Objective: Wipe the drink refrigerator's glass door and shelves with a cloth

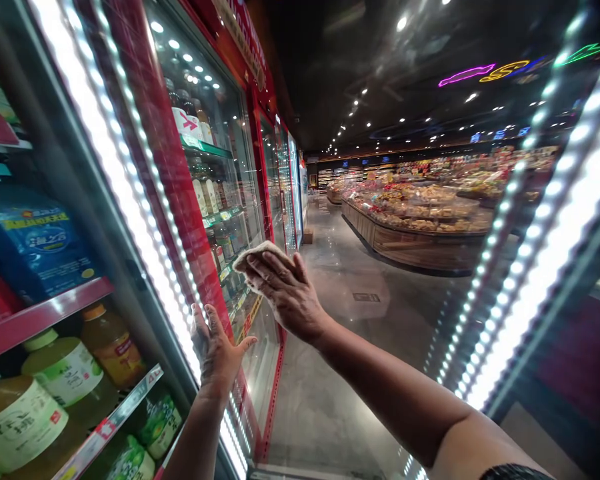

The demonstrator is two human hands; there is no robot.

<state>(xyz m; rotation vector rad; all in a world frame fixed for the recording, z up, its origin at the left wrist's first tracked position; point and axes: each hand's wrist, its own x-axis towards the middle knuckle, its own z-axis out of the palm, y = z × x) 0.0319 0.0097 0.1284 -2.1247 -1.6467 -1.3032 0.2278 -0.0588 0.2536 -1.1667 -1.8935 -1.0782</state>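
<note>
My right hand (293,297) reaches forward from the lower right and holds a beige cloth (243,260) under its outstretched fingers. The cloth appears to lie flat against a clear glass pane, through which the store shows. Lower and to the left, my left hand (219,357) is open, its fingers and thumb spread. Its fingertips rest by the bright light strip (145,233) along the cooler's edge; whether they press on glass or on the frame I cannot tell. Nothing shows in that hand.
Close on the left, cooler shelves hold bottled drinks (25,423) and a blue package (40,240) behind a red shelf edge (45,313). A red-framed cooler (215,167) stands beyond. Right, a wooden display island (405,243) heaped with goods curves across the shiny floor (340,360). Light strips reflect at far right.
</note>
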